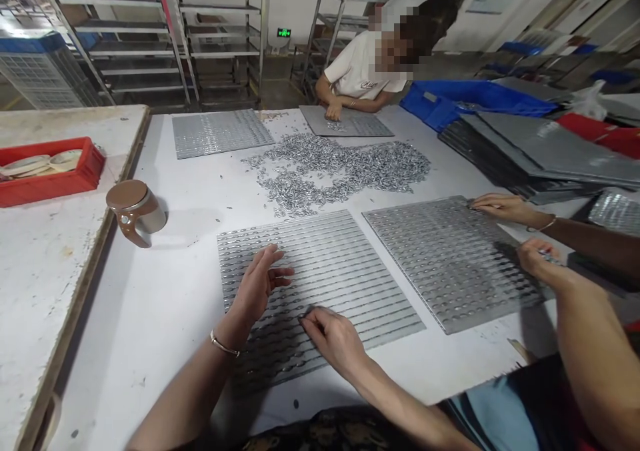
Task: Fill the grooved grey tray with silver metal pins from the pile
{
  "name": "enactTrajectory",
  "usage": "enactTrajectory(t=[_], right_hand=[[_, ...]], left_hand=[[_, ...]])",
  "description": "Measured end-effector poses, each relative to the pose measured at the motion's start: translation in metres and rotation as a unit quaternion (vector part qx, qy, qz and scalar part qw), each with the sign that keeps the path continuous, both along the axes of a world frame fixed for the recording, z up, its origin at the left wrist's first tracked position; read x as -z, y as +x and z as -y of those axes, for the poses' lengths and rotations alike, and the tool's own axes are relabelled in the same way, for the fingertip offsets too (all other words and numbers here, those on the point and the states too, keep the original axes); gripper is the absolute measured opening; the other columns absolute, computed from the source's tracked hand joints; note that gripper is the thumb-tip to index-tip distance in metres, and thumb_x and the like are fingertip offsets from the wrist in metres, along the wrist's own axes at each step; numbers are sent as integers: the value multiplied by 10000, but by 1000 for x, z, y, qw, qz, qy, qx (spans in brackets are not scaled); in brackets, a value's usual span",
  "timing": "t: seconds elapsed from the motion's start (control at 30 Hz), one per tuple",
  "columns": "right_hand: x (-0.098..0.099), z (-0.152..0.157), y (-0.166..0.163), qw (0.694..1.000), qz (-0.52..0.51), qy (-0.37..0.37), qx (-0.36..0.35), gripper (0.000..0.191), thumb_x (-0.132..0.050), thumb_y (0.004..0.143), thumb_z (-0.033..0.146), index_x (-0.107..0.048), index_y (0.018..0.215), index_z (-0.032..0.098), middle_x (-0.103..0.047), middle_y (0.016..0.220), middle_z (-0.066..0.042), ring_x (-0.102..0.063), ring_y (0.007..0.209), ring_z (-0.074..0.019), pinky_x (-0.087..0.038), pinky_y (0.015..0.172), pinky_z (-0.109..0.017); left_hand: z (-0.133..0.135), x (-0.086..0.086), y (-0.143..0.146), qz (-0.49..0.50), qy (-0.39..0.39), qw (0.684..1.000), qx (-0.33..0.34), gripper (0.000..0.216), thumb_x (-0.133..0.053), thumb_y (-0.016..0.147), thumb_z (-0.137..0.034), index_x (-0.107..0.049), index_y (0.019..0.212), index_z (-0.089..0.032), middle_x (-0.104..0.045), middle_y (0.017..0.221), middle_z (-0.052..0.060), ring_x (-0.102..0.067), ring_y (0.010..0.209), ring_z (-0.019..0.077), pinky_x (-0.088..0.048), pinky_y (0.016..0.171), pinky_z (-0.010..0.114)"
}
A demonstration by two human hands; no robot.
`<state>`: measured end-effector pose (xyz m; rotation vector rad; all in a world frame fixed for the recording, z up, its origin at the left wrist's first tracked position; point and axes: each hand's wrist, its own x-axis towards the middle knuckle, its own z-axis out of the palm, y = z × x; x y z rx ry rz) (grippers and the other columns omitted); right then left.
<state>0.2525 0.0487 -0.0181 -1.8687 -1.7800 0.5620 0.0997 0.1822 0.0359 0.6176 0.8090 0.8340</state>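
Note:
A grey ridged board [360, 284] lies on the white table in front of me, with rows of small shiny oval metal pieces along its left part. My left hand [257, 284] is over that left part, its fingers apart and nothing visible in them. Lower on the board, my right hand [334, 336] pinches a small dark metal piece [303, 318] between thumb and fingertips, close to the ridges. Beyond the board spreads a loose pile of the same small metal pieces [390, 164].
To the right, a co-worker's hands [505, 207] work at another filled board [430, 257]. Across the table, a person leans over a third board [357, 125]. A brown-lidded mug [153, 214], a red bin [55, 183], stacked boards [555, 147] and a blue crate [425, 107] stand around.

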Motion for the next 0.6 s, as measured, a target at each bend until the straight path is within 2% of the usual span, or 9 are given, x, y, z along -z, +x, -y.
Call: enactTrajectory(t=[0.17, 0.23, 0.33, 0.4, 0.47, 0.5, 0.57, 0.6], right_hand=[[8, 4, -7, 999, 19, -5, 47, 176, -540, 923, 285, -535, 757, 230, -607, 653, 12, -587, 580, -158, -400, 573, -258], [4, 2, -5, 998, -8, -15, 59, 143, -577, 898, 304, -519, 786, 236, -580, 621, 36, -569, 549, -151, -398, 551, -249], [-10, -14, 14, 995, -54, 4, 81, 210, -553, 929, 406, -534, 809, 235, -538, 571, 54, -537, 509, -141, -401, 526, -242], [-24, -37, 37, 992, -49, 50, 103, 277, -496, 962, 468, -579, 863, 223, -563, 593, 39, -550, 531, -147, -421, 553, -249], [-39, -72, 64, 992, 3, 74, 107, 309, -458, 979, 464, -618, 928, 205, -631, 673, 3, -602, 622, -167, -452, 635, -264], [-45, -93, 76, 992, 43, 64, 101, 304, -448, 985, 436, -630, 939, 198, -666, 731, -19, -633, 702, -182, -462, 694, -272], [-55, -138, 97, 987, 135, -9, 91, 269, -454, 987, 362, -646, 997, 174, -717, 924, -77, -664, 907, -206, -461, 816, -277], [-58, -161, 104, 984, 151, -23, 94, 241, -496, 968, 326, -657, 1016, 152, -721, 992, -109, -663, 971, -222, -456, 850, -282]], left_hand=[[0, 0, 0, -5, 2, 1000, -5, 479, -689, 846, -503, -636, 1201, -185, -580, 1358, 173, -714, 847, 223, -557, 723, 348], [-1, 0, 0, -5, 2, 1000, -19, 467, -707, 830, -493, -641, 1171, -180, -608, 1311, 160, -710, 830, 213, -551, 708, 337], [-6, -1, -4, 2, 10, 997, -76, 436, -765, 771, -457, -656, 1078, -168, -670, 1158, 118, -694, 772, 182, -528, 665, 303], [-11, -1, -8, 2, 14, 991, -131, 426, -814, 708, -419, -661, 1013, -164, -687, 1030, 75, -674, 726, 159, -506, 633, 280], [-17, 0, -12, -5, 11, 984, -178, 422, -828, 674, -420, -656, 960, -162, -690, 954, 50, -653, 689, 144, -487, 611, 268], [-20, 1, -14, -7, 8, 980, -198, 427, -828, 664, -431, -654, 947, -163, -690, 933, 43, -636, 663, 135, -480, 599, 267], [-24, 3, -17, -4, 11, 976, -216, 419, -829, 651, -445, -654, 907, -163, -685, 903, 33, -609, 637, 123, -467, 584, 264], [-25, 5, -18, -4, 17, 976, -219, 413, -830, 649, -450, -659, 891, -162, -683, 894, 32, -599, 633, 120, -462, 581, 262]])
